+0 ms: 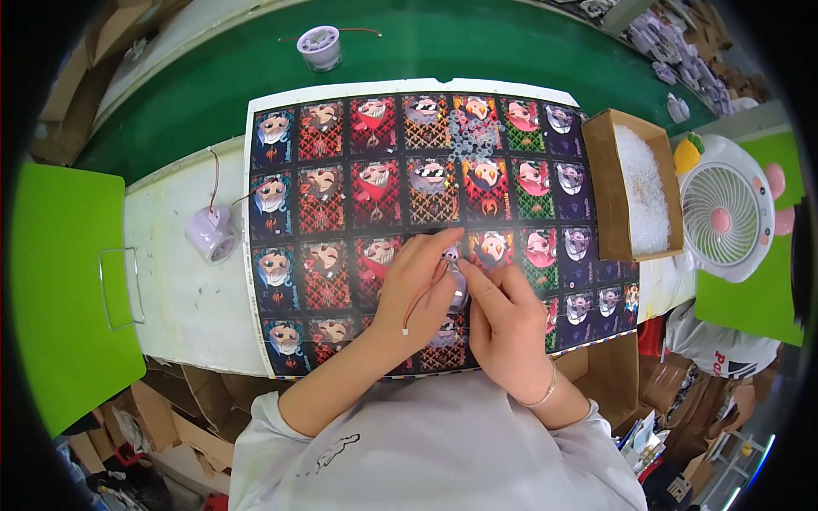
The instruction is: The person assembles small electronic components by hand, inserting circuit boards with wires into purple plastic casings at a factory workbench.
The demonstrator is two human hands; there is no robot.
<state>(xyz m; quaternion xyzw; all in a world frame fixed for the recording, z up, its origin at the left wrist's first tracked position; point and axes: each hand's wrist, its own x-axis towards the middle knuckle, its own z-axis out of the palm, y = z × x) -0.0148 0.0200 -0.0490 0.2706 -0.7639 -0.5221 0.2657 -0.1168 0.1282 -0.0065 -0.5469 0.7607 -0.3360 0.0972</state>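
Left hand (417, 285) holding a lilac plastic piece (452, 254), right hand (509, 317) meeting it from the other side

The lilac plastic piece is showing a smooth, shiny surface with a small knobbed top, and fingers are hiding much of the rest. A thin, flexible wire lead (436, 285), red and dark, is trailing across the left hand and ending in a small pale connector (406, 331). Underneath, a flat printed sheet (322, 196) with rows of brightly coloured cartoon cards is lying with a faint gloss, and a patch of small translucent rings (473, 136) is resting on it. A lilac cup-shaped unit (209, 232) is lying tipped on the scuffed white table (183, 315), its thin wires splaying out; a similar drum-shaped unit (320, 48) is standing on the smooth green belt (477, 43). On the right, an open brown cardboard box (601, 187) is holding a heap of clear little bits (641, 192), just beside a round white fan (722, 217) with a pink hub.

The left hand's fingers are curling narrowly around the piece and holding it. The right hand's index finger and thumb are bending close together at its right side; whether they are pinching or only pressing, I cannot tell. The piece is sitting between both hands' fingertips, over the sheet.
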